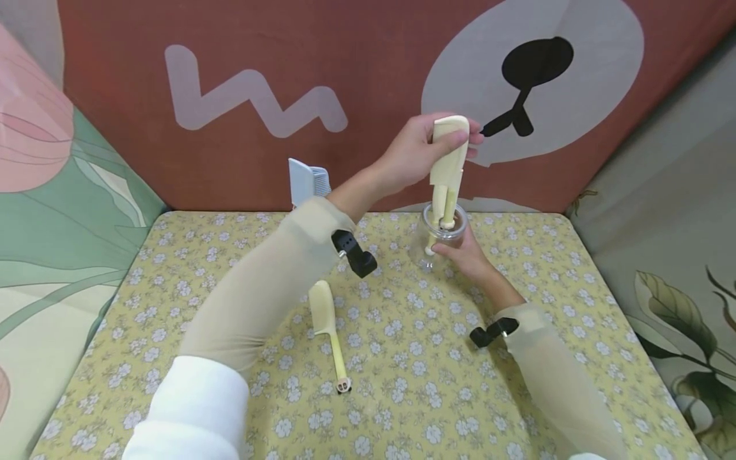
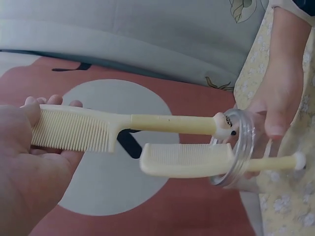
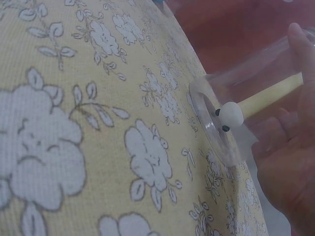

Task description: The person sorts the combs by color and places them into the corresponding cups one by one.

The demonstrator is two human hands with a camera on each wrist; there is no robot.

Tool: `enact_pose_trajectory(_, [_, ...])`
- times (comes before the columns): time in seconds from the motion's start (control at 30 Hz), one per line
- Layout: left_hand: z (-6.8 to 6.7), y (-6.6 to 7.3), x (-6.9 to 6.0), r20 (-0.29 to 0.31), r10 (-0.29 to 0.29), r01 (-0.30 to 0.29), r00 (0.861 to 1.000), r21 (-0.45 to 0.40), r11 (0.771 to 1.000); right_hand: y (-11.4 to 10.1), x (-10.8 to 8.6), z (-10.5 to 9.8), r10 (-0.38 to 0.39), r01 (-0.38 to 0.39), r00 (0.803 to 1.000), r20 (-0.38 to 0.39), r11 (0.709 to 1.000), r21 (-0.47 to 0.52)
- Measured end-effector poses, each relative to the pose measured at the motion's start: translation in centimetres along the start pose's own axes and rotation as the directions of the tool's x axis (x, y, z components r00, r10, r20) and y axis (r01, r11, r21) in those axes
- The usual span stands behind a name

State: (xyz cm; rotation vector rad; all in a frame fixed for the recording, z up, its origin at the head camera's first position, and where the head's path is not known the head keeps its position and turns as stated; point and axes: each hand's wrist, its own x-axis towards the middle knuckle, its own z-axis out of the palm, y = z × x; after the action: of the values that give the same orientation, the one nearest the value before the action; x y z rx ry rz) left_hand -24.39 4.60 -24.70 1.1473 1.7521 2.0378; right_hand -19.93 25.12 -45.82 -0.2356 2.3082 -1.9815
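Note:
My left hand [image 1: 416,147] pinches a cream comb [image 2: 167,123] by its toothed end, thumb on one side and fingers on the other. Its yellow handle points down, and the knobbed, face-marked tip is at the mouth of a clear jar [image 1: 420,246]. Another cream comb [image 2: 187,161] stands handle-down inside that jar, its teeth sticking out above the rim. In the right wrist view, this comb's white round knob [image 3: 231,114] is near the jar's bottom. My right hand [image 1: 468,255] grips the jar's side, thumb toward me.
A third cream comb [image 1: 330,326] with a yellow handle lies on the flower-patterned table [image 1: 402,383]. Behind my left forearm, light blue combs [image 1: 305,182] stand upright, their lower parts hidden. A reddish-brown printed cloth [image 1: 259,172] hangs behind the table.

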Motion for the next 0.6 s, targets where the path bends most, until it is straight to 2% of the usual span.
enact_pose_trajectory(0.07, [0.3,-0.7,0.3,-0.011,0.016,-0.016,1.000,0.004,1.000,0.1,0.0,0.0,-0.009,0.009,1.000,0.002,1.000,0.003])
enact_pose_trajectory(0.17, [0.8,-1.9,0.5,-0.034,0.007,-0.007,0.999,0.001,1.000,0.2,0.1,-0.1,-0.020,0.020,1.000,0.003,1.000,0.002])
enact_pose_trajectory(0.3, [1.2,-3.2,0.5,-0.072,-0.078,0.079,0.994,0.011,0.997,0.2,0.0,0.0,-0.009,0.009,1.000,0.000,1.000,-0.009])
enact_pose_trajectory(0.5, [1.7,-5.5,0.4,-0.096,-0.122,0.129,0.988,0.067,0.989,0.2,0.1,0.0,-0.007,0.007,1.000,0.002,1.000,-0.009])
enact_pose_trajectory(0.6, [2.2,-6.3,0.3,-0.098,-0.175,0.181,0.980,0.063,0.981,0.2,0.1,0.0,-0.011,0.010,1.000,-0.003,1.000,-0.015])
